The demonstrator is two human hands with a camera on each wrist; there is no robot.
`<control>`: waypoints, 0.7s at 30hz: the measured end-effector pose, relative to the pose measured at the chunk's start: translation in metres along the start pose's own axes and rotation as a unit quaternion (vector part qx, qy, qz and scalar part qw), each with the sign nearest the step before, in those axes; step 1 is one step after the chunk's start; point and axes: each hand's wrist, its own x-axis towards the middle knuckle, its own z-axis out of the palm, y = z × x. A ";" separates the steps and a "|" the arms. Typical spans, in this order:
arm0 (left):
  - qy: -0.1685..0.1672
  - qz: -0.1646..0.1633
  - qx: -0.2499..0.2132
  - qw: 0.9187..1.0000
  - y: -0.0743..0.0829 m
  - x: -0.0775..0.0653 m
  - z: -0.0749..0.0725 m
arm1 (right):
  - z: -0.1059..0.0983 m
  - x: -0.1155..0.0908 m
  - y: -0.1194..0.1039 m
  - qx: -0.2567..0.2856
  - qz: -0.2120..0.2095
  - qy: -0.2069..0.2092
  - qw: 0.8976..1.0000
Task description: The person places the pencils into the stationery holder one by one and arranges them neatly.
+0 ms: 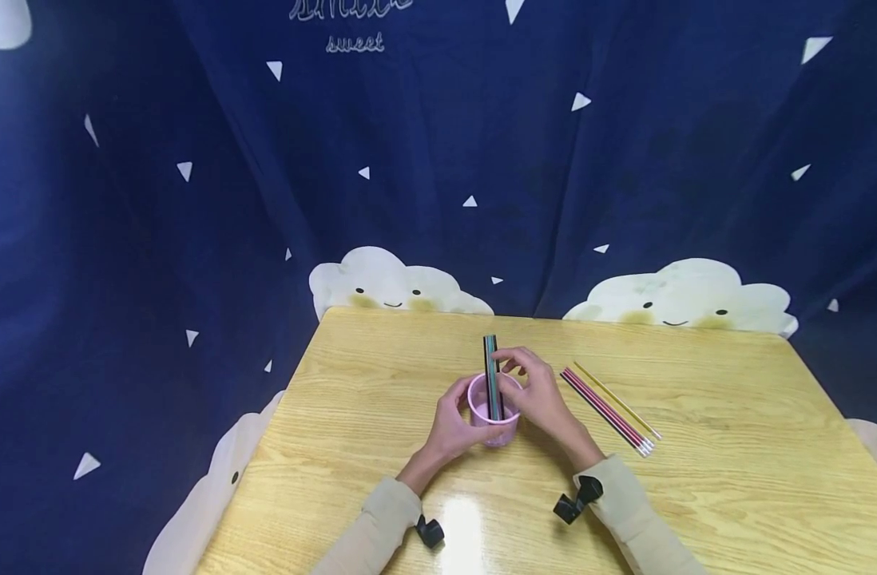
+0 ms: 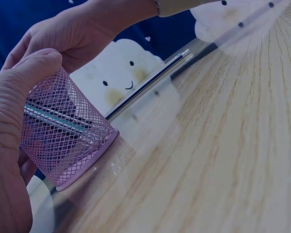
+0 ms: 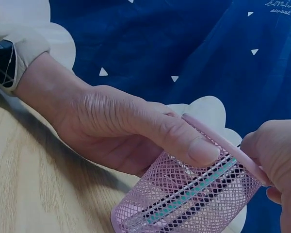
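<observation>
Head view: L hand (image 1: 453, 427) grasps a pink mesh cup (image 1: 506, 435), lower ctr of frame, fingers wrapped round it; dark & teal pencils (image 1: 490, 359) stand in it, leaning; R hand (image 1: 545, 395) has fingers by those pencils, can't tell if pinching; red/black pencils (image 1: 604, 409) & a yellow one (image 1: 618, 400) lie on the tabletop (image 1: 388, 359), lower rt; L wrist view: cup at left, pencils visible thru mesh; R wrist view: cup bottom ctr, L thumb on mesh; R hand at rt edge by rim, fingers mostly hidden.
</observation>
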 end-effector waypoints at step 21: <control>0.011 0.001 0.004 1.000 -0.003 0.001 0.002 | -0.042 -0.034 0.023 -0.062 0.025 0.074 0.995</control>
